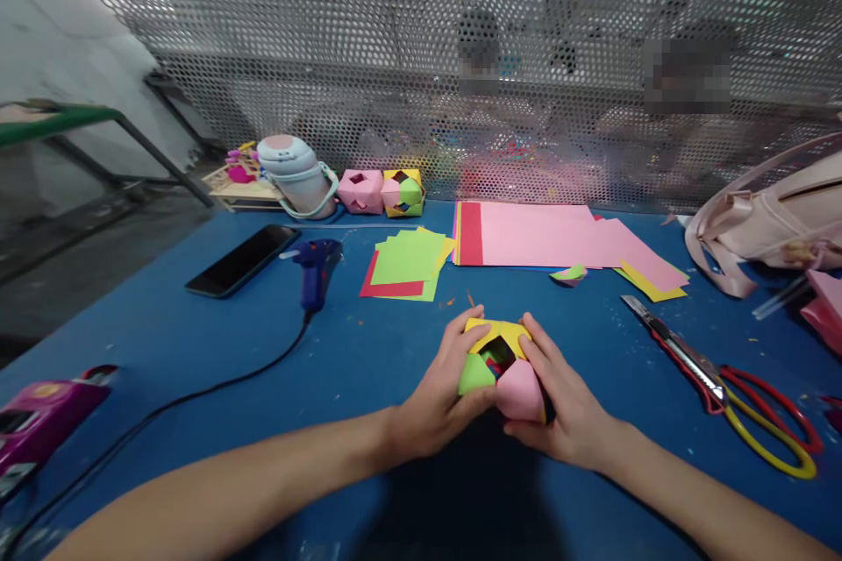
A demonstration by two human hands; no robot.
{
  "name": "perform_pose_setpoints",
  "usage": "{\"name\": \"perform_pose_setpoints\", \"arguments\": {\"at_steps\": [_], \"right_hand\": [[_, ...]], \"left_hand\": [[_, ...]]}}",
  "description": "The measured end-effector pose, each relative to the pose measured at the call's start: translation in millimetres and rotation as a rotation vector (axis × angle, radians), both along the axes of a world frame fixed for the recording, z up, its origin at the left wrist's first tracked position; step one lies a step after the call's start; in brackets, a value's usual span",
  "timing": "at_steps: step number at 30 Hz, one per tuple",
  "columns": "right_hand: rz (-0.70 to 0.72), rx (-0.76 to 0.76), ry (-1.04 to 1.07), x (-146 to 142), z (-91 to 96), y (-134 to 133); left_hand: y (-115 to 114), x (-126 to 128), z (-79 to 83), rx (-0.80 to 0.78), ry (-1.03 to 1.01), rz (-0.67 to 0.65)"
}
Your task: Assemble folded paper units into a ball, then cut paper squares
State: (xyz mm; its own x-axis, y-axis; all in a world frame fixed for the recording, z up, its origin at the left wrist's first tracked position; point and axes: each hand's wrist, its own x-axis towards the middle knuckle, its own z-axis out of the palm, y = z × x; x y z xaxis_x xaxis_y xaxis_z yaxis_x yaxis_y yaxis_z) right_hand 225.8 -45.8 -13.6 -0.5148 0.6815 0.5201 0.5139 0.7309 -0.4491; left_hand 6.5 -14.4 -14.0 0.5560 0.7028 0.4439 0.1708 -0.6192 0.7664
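A paper cube (pixel 500 364) of yellow, green and pink folded pieces is held just above the blue tabletop (pixel 329 368), near its front middle. A dark opening is seen in the cube's top face. The left hand (pixel 440 394) is curled around the cube's left side, with the fingers pressed on the green and yellow faces. The right hand (pixel 566 403) is cupped against the right side, closed on the pink face.

Behind the cube and slightly left, a stack of green, yellow and red squares (pixel 404 267) is laid flat. Behind the cube and to the right, large pink sheets (pixel 539 237) are spread out, and a small folded scrap (pixel 569 274) is seen at their front edge. Left of the cube, a blue glue gun (pixel 316 267) is laid down, with its black cord trailed toward the front left. Beyond the gun, a dark phone (pixel 243 259) is placed. Right of the cube, a cutter (pixel 671 342) and scissors (pixel 769 421) with red and yellow handles are laid touching each other.

Far behind the cube, against a perforated screen (pixel 460 61), two finished cubes (pixel 381 191) are set beside a pale bottle (pixel 296 175). A pink bag (pixel 769 219) is seen far right of the cube.
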Motion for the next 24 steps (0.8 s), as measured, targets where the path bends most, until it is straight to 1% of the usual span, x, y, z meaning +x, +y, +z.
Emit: {"name": "perform_pose_setpoints", "arguments": {"at_steps": [2,4,6,8,12,16,19,21,24], "right_hand": [[0.000,0.000,-0.001,-0.2,-0.5,0.3],[-0.004,-0.011,0.005,-0.7,-0.9,0.7],[-0.019,-0.041,0.024,-1.6,-0.4,1.1],[-0.056,-0.101,0.058,-3.1,2.2,2.0],[-0.189,-0.326,0.173,-7.3,15.4,7.2],[-0.293,-0.607,0.430,-13.0,30.9,16.2],[-0.314,-0.798,0.624,-17.2,36.6,20.8],[-0.293,-0.860,0.714,-18.4,37.8,21.5],[-0.222,-0.855,0.731,-16.2,38.2,19.1]], "left_hand": [[0.7,0.3,-1.2,-0.011,0.008,0.001],[2.5,0.9,-1.7,-0.056,0.013,0.011],[5.6,1.7,-0.1,-0.138,0.014,0.031],[9.6,2.4,4.5,-0.236,0.001,0.045],[16.8,2.7,18.7,-0.390,-0.113,0.055],[18.9,4.5,26.9,-0.490,-0.227,0.063],[17.9,9.1,28.4,-0.578,-0.248,0.081],[17.0,13.2,29.6,-0.666,-0.272,0.117],[16.3,18.9,32.6,-0.842,-0.359,0.154]]}}
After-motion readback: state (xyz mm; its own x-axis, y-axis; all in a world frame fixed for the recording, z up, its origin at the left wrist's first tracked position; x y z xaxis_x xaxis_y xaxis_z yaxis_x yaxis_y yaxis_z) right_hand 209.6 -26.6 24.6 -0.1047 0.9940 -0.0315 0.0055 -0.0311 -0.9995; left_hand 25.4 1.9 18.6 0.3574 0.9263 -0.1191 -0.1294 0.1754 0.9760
